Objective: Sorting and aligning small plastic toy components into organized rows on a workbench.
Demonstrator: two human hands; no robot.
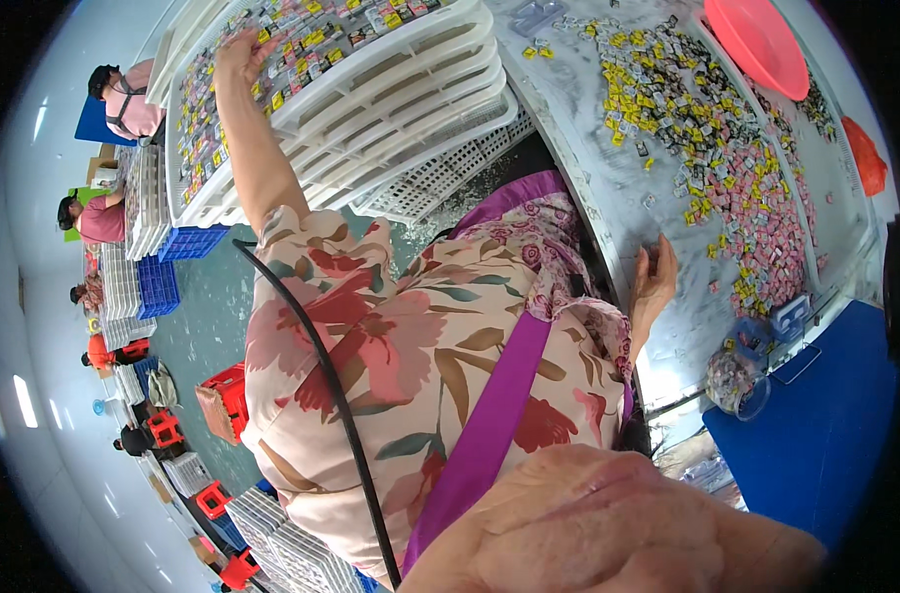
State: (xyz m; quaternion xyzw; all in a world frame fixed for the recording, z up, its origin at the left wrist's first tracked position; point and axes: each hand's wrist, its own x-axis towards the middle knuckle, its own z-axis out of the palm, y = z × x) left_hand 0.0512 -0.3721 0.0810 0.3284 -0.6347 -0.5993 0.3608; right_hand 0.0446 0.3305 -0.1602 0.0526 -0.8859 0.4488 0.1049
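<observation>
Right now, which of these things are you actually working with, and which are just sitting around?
In hand:
- left hand reaching onto the top white tray of small coloured packets
- right hand resting at the table edge near the loose packets

Lying about:
- pink basin
- blue crates
- red stools
- clear container

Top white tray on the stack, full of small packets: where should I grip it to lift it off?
Grip the top white tray by its slotted side walls, one hand on each of two opposite sides, coming in level. It is shallow, wide and loaded with loose small packets, so one-sided lifting would likely tip them. The left hand already rests at its far edge.
</observation>
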